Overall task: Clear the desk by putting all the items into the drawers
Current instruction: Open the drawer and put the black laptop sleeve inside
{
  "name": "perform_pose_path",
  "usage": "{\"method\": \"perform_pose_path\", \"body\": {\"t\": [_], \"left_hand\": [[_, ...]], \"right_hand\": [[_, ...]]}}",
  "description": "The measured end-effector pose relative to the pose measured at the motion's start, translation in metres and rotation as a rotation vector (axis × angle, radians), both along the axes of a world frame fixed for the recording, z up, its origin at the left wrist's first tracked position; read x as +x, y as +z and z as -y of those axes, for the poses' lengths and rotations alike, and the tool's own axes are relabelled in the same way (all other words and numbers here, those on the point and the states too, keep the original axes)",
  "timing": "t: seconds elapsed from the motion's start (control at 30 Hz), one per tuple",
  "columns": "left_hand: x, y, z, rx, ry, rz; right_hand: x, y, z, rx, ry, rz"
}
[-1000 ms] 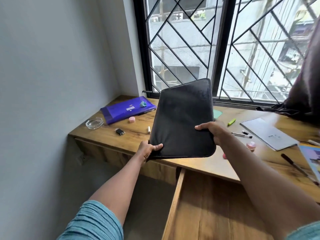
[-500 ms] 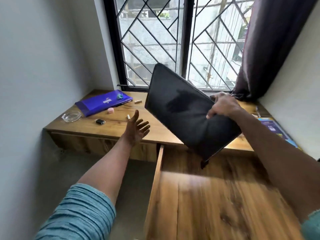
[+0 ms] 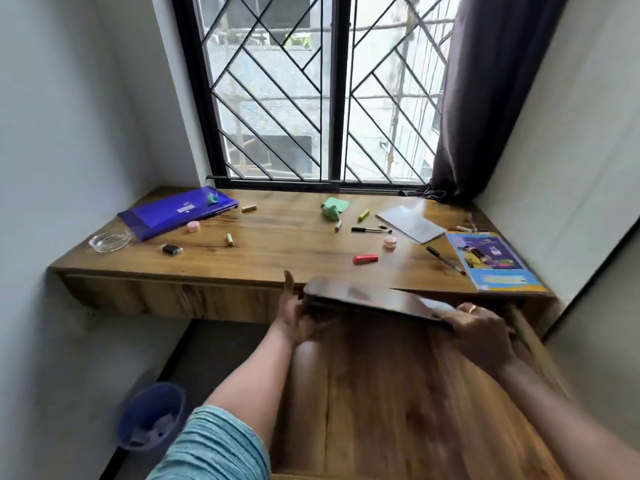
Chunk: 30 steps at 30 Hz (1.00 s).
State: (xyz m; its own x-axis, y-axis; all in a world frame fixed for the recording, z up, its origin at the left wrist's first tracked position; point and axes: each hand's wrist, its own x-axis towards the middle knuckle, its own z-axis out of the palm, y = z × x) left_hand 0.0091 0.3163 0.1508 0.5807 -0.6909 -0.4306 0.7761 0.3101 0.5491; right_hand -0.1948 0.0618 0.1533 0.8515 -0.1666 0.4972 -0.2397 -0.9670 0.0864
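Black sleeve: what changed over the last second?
The black sleeve went from upright above the desk to nearly flat, low over the open drawer. The left hand let go midway, then retook its left end; the right hand kept hold. The purple folder stayed put.

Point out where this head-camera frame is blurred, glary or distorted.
Head view: motion blur smears the open drawer, the right hand and the black case that it holds together with the left hand, while the small items on the desk are sharp. Head view: the window is very bright and leaves a pale sheen by the notebook. Head view: the wide lens bows the walls.
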Motion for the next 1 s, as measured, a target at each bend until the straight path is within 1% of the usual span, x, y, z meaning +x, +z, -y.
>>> {"method": "perform_pose_path", "body": {"t": [0.07,0.17,0.23,0.3,0.4,0.43,0.57,0.6,0.67,0.77,0.9,0.97,1.0], "left_hand": [[-0.001,-0.010,0.002,0.141,-0.082,0.011],[-0.003,-0.034,0.008,0.412,-0.170,0.036],[-0.004,-0.052,0.010,0.507,-0.226,0.006],[-0.005,-0.066,0.015,0.591,-0.259,0.028],[-0.010,-0.079,0.026,0.775,-0.261,0.125],[-0.010,-0.083,0.031,0.823,-0.241,0.144],[0.001,-0.100,0.043,1.000,-0.144,0.323],[0.008,-0.106,0.043,1.020,-0.137,0.324],[0.019,-0.117,0.045,1.065,-0.137,0.319],[0.027,-0.132,0.042,1.216,-0.134,0.451],[0.027,-0.137,0.046,1.365,-0.158,0.605],[0.027,-0.138,0.048,1.420,-0.191,0.661],[0.026,-0.141,0.047,1.430,-0.213,0.682]], "right_hand": [[-0.008,-0.018,0.011,-0.074,0.077,0.007],[-0.016,-0.040,0.024,-0.165,0.175,0.025],[-0.017,-0.056,0.030,-0.183,0.208,0.033],[-0.015,-0.078,0.039,-0.211,0.225,-0.004],[-0.011,-0.111,0.049,-0.264,0.242,-0.058],[-0.009,-0.123,0.051,-0.281,0.243,-0.044],[0.001,-0.161,0.048,-0.274,0.264,-0.001],[0.005,-0.168,0.047,-0.272,0.269,-0.007],[0.015,-0.182,0.044,-0.251,0.271,-0.010],[0.027,-0.198,0.036,-0.183,0.266,-0.042],[0.041,-0.214,0.027,-0.111,0.192,-0.055],[0.045,-0.222,0.019,-0.063,0.159,-0.040],[0.045,-0.225,0.016,-0.029,0.146,-0.068]]}}
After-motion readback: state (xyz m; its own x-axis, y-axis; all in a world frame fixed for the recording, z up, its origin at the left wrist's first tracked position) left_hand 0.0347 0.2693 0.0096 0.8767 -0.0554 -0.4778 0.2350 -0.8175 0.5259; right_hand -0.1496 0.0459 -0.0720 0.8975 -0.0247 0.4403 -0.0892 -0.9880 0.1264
